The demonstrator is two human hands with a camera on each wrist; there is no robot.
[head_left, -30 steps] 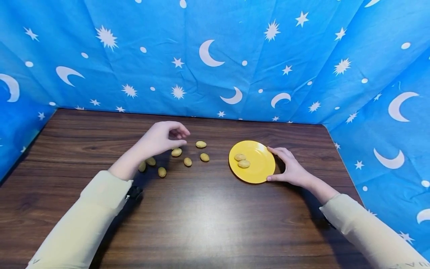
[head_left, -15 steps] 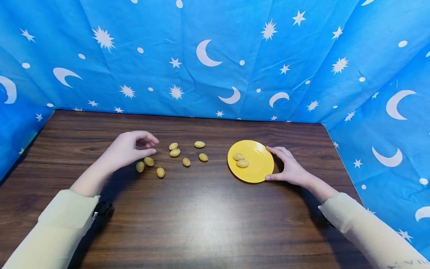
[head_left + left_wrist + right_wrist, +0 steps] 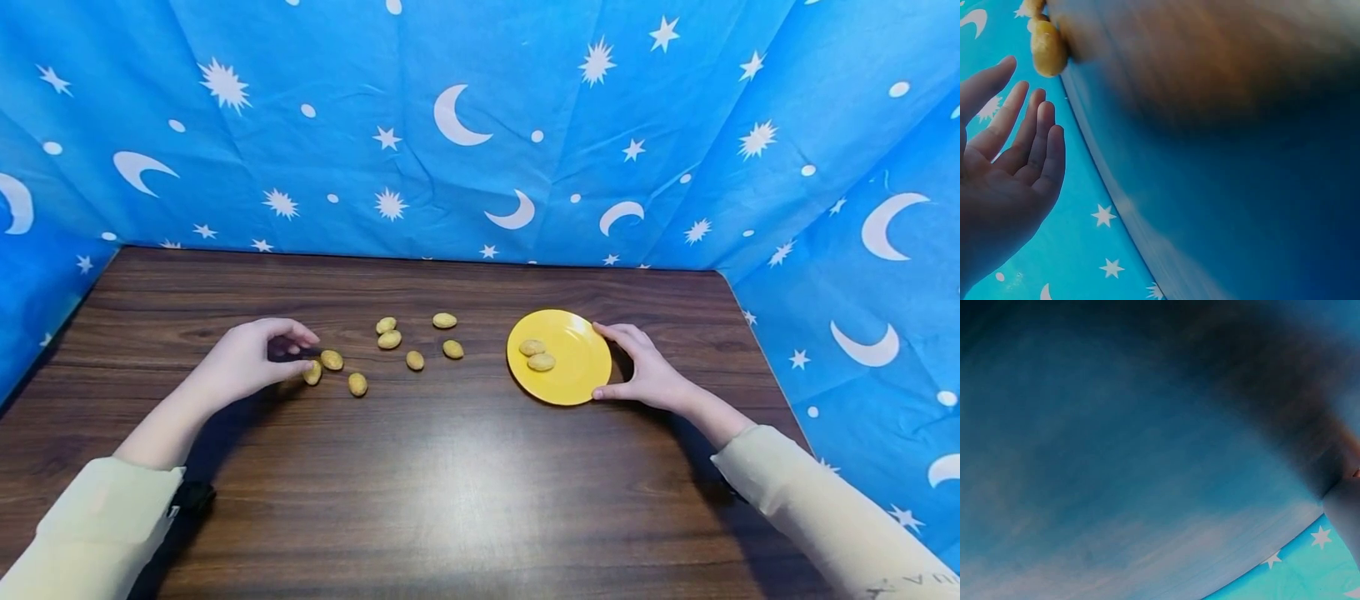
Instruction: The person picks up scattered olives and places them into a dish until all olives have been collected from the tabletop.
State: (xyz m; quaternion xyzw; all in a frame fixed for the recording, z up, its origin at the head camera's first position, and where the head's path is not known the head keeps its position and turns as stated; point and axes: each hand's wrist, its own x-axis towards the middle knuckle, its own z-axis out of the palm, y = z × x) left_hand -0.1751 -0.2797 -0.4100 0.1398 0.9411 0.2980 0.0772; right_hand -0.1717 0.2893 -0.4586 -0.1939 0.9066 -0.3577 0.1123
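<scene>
My left hand point(image 3: 243, 358) is just left of two small yellow-brown ovals with a rough skin. Its thumb tip overlaps the nearer oval point(image 3: 313, 374) in the head view, and contact cannot be told. In the left wrist view the fingers point(image 3: 1027, 140) are loosely extended, holding nothing, below a blurred oval point(image 3: 1049, 50). At the right, my right hand point(image 3: 648, 375) holds the rim of a yellow plate point(image 3: 581, 383) between spread thumb and fingers. Two ovals point(image 3: 542, 362) lie together on the plate. The right wrist view shows only a sliver of hand point(image 3: 1344, 509).
Between the left hand and the plate, several more ovals point(image 3: 389, 339) lie scattered on the dark wooden table point(image 3: 420, 500). A blue cloth point(image 3: 375, 67) with white moons and stars hangs behind the table and along its sides.
My left hand has drawn back to the left and slightly nearer, from above the middle ovals to the leftmost ones. The right hand keeps its place at the plate.
</scene>
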